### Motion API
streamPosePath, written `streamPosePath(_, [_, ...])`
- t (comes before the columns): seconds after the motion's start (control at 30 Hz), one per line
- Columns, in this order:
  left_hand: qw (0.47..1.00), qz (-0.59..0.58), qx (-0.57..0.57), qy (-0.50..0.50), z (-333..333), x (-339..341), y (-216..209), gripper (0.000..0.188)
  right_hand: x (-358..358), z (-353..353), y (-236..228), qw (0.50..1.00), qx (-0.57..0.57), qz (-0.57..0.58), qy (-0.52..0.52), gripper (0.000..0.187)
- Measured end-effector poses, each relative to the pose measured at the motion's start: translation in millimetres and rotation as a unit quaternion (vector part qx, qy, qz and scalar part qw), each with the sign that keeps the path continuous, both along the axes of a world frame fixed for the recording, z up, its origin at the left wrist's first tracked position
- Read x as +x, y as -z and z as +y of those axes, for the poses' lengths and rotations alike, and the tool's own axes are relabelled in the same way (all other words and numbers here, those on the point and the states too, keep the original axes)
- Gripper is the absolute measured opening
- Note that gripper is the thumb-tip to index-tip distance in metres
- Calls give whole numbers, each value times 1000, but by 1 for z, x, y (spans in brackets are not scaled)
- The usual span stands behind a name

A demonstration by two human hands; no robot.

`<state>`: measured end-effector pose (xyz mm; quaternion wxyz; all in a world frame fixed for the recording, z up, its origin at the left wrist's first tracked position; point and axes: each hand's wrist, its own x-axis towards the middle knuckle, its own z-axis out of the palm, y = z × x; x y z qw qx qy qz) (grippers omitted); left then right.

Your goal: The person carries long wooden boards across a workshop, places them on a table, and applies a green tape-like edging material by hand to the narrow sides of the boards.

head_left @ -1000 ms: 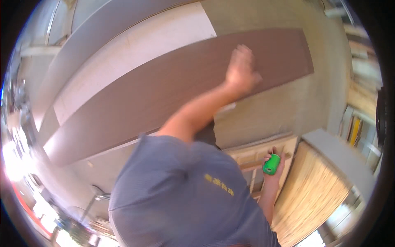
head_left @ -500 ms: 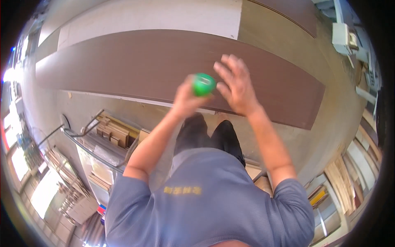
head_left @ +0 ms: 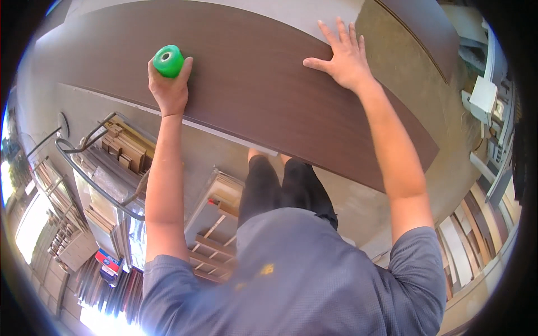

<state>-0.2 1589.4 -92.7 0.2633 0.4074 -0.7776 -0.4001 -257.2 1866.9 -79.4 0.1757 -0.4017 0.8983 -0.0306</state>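
A long dark brown board (head_left: 252, 84) lies flat across in front of me. My left hand (head_left: 170, 92) is wrapped round a green rounded cylinder (head_left: 169, 66) with a pale-ringed dark hole in its upward end. It holds the cylinder upright over the left part of the board. My right hand (head_left: 348, 63) is open over the board's right part, fingers spread and thumb pointing left. Nothing is in it. Whether its palm touches the surface, I cannot tell.
A metal-framed cart (head_left: 84, 162) with wood strips stands at the left. Below the board, by my legs, is a slatted wooden stack (head_left: 216, 241). Another brown panel (head_left: 423, 28) lies at the far right, near a white box-like fitting (head_left: 483, 96). Long boards (head_left: 476, 229) lean at the right.
My hands have moved apart: the left went left with the green cylinder, the right moved up and right, fingers spreading. My view has shifted over the board.
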Motion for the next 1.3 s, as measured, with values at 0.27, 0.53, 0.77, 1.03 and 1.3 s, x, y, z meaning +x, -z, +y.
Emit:
streamPosePath(0.27, [1000,17,3,3,0,2,-1,50,9,29,9,987,-31,154,-41,104])
streamPosePath(0.53, [867,324,376,37,-53,11,-5,56,243,-189,15,961,-173,-57,-206,84])
streamPosePath(0.77, [985,164,51,17,-155,60,14,49,172,-63,-28,978,-164,-115,-64,79])
streamPosePath(1.03, [995,97,-24,-4,-129,40,25,51,146,-44,-27,992,-88,29,-89,64])
streamPosePath(1.3, [998,53,-40,-25,-132,46,21,50,141,-36,-32,990,-68,17,-121,61])
